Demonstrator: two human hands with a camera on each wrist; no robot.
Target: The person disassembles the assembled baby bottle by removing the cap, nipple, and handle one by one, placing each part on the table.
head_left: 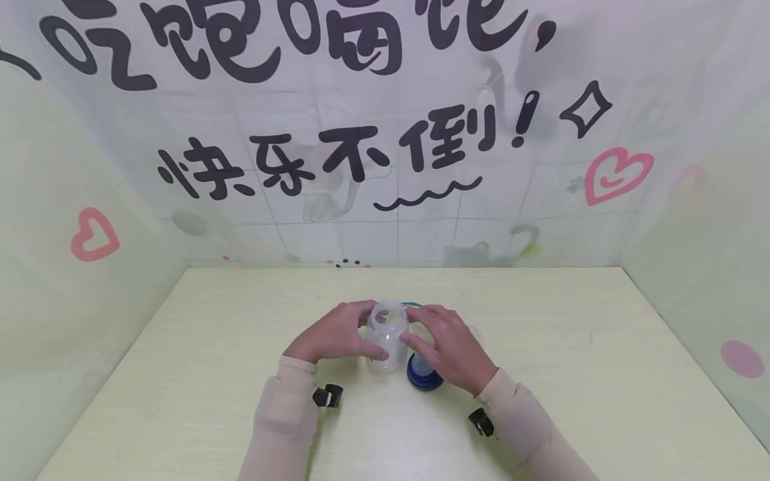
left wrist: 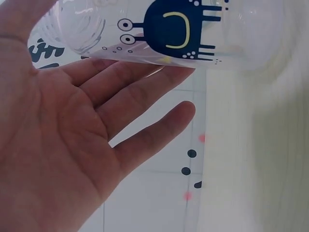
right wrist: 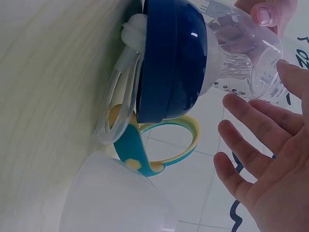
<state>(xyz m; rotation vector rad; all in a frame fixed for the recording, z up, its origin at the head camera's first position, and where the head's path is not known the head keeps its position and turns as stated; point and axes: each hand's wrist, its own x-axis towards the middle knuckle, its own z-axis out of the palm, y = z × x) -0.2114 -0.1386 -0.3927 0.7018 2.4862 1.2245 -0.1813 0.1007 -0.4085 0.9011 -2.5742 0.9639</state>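
A clear baby bottle (head_left: 388, 344) stands upright on the table with its mouth uncovered; a dark blue cartoon creature (left wrist: 174, 29) is printed on it. My left hand (head_left: 339, 334) holds it from the left, thumb in front and fingers behind; the ring and little fingers are fairly straight. My right hand (head_left: 448, 341) is at the right of the bottle's neck with fingers spread, the thumb beside the rim; contact is hard to tell. Below that hand a blue bottle collar (right wrist: 174, 63) with a clear teat sits on the table.
In the right wrist view a pale straw-like tube (right wrist: 130, 96) lies beside the collar. Behind are a teal and yellow handle ring (right wrist: 130, 150) and a translucent cover (right wrist: 116, 198). A printed curtain (head_left: 385, 234) closes off the table's (head_left: 210, 374) far edge.
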